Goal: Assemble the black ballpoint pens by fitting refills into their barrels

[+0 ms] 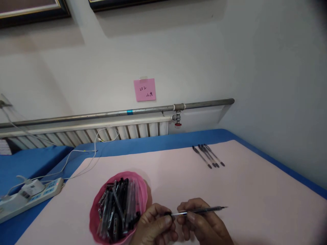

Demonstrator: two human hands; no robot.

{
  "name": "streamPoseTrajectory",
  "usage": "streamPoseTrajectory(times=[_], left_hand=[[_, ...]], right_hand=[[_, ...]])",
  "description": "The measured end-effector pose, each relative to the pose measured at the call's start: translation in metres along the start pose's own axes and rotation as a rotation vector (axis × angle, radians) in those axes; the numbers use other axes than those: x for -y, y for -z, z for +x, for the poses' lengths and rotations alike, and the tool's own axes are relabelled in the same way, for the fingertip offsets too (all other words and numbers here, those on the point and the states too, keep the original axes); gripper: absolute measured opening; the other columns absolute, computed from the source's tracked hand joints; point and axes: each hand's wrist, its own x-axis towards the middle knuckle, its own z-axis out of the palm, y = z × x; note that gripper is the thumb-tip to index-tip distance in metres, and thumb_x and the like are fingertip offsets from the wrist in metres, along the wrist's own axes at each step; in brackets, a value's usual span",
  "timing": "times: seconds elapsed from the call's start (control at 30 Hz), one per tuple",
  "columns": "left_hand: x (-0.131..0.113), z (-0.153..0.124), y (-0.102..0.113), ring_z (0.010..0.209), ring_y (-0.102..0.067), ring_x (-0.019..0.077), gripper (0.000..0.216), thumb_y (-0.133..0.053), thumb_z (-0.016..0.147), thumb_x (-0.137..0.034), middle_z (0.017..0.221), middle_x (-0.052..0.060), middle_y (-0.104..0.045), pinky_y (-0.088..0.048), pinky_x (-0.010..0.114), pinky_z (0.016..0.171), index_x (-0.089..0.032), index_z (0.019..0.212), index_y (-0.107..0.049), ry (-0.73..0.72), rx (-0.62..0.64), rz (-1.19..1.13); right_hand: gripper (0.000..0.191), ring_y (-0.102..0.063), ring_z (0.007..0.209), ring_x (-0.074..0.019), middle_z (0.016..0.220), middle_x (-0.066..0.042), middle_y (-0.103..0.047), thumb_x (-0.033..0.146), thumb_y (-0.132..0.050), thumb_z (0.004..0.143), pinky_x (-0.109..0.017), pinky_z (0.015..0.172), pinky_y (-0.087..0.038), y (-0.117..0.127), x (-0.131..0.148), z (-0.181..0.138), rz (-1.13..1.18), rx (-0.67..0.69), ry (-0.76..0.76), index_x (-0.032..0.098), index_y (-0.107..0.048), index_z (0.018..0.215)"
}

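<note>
Both my hands hold one clear black-ink pen (201, 210) level above the pale pink mat (255, 190), tip pointing right. My left hand (155, 226) pinches its left end, where a black piece shows at the fingertips. My right hand (204, 226) grips the barrel just right of that. A pink bowl (94, 211) full of several black pens and parts sits just left of my left hand. Three assembled pens (208, 156) lie side by side at the mat's far right.
The mat lies on a blue table (158, 141) against a white wall with a radiator (102, 132) and pipe. A white power strip (28, 197) with a charger and cables sits at the left edge. A pink note (144, 89) hangs on the wall.
</note>
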Motion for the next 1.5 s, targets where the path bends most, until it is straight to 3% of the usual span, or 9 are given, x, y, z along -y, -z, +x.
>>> streamPoseTrajectory(times=[0.23,0.4,0.63,0.77,0.9,0.97,1.1,1.27,1.5], left_hand=[[0.004,0.003,-0.001,0.048,-0.056,0.0115,0.038,-0.086,0.044,-0.034,0.053,0.002,-0.063,-0.042,0.025,0.052,-0.013,0.063,-0.060,-0.138,-0.066,0.111],[0.006,0.001,0.001,0.052,-0.054,0.0119,0.035,-0.079,0.053,-0.044,0.054,0.001,-0.062,-0.040,0.024,0.055,-0.015,0.064,-0.063,-0.359,-0.147,0.404],[0.002,-0.006,-0.004,0.065,-0.054,0.0137,0.022,-0.067,0.069,-0.040,0.068,0.003,-0.063,-0.041,0.024,0.064,-0.018,0.067,-0.064,-0.679,-0.169,0.829],[0.000,-0.006,-0.007,0.050,-0.050,0.0102,0.046,-0.070,0.059,-0.056,0.065,0.001,-0.061,-0.040,0.022,0.050,-0.018,0.083,-0.060,-0.391,-0.147,0.557],[-0.001,-0.006,-0.005,0.034,-0.035,0.0060,0.057,-0.045,0.069,-0.072,0.040,-0.004,-0.044,-0.024,0.019,0.037,-0.017,0.058,-0.050,-0.062,-0.119,0.508],[0.000,-0.006,-0.005,0.033,-0.034,0.0053,0.058,-0.048,0.066,-0.074,0.038,-0.005,-0.043,-0.024,0.020,0.037,-0.017,0.055,-0.048,0.008,-0.132,0.467],[0.002,-0.002,-0.002,0.030,-0.032,0.0033,0.053,-0.065,0.054,-0.068,0.041,-0.009,-0.044,-0.024,0.019,0.035,-0.019,0.059,-0.044,0.025,-0.054,0.317],[0.003,0.001,0.003,0.029,-0.033,0.0021,0.052,-0.067,0.057,-0.063,0.042,-0.009,-0.046,-0.022,0.017,0.034,-0.019,0.058,-0.041,-0.010,0.015,0.359],[0.002,-0.003,0.000,0.038,-0.048,0.0068,0.051,-0.078,0.050,-0.052,0.060,-0.004,-0.058,-0.036,0.021,0.039,-0.018,0.075,-0.050,-0.155,-0.010,0.424]], right_hand=[[0.025,-0.055,0.049,-0.0135,0.063,-0.002,-0.066,0.042,-0.070,0.071,-0.025,0.045,-0.040,-0.003,-0.001,0.001,-0.007,-0.035,-0.013,0.019,-0.063,0.078],[0.025,-0.055,0.049,-0.0132,0.059,-0.001,-0.064,0.039,-0.074,0.067,-0.021,0.038,-0.036,-0.006,-0.003,0.005,0.146,-0.078,-0.139,0.019,-0.061,0.072],[0.027,-0.057,0.052,-0.0119,0.060,0.000,-0.062,0.040,-0.073,0.066,-0.017,0.038,-0.036,-0.007,-0.001,0.005,0.223,-0.144,-0.299,0.018,-0.058,0.067],[0.030,-0.057,0.051,-0.0124,0.060,-0.001,-0.064,0.040,-0.077,0.062,-0.017,0.037,-0.036,-0.007,0.000,0.007,0.218,-0.175,-0.272,0.018,-0.058,0.068],[0.033,-0.059,0.054,-0.0139,0.064,-0.002,-0.067,0.038,-0.082,0.056,-0.016,0.033,-0.035,-0.008,-0.001,0.008,0.209,-0.196,-0.169,0.018,-0.058,0.068],[0.032,-0.057,0.051,-0.0124,0.059,0.000,-0.066,0.039,-0.081,0.058,-0.016,0.033,-0.035,-0.009,-0.003,0.007,0.174,-0.167,-0.152,0.018,-0.059,0.068],[0.032,-0.056,0.048,-0.0107,0.061,-0.001,-0.066,0.041,-0.079,0.060,-0.017,0.033,-0.036,-0.011,-0.004,0.005,0.123,-0.128,-0.131,0.017,-0.061,0.070],[0.032,-0.055,0.047,-0.0112,0.058,0.000,-0.065,0.042,-0.077,0.061,-0.016,0.032,-0.034,-0.009,-0.005,0.005,0.126,-0.125,-0.148,0.018,-0.058,0.071],[0.030,-0.050,0.038,-0.0086,0.051,0.002,-0.060,0.043,-0.074,0.066,-0.017,0.031,-0.031,-0.006,-0.002,0.006,0.102,-0.117,-0.234,0.018,-0.056,0.067]])
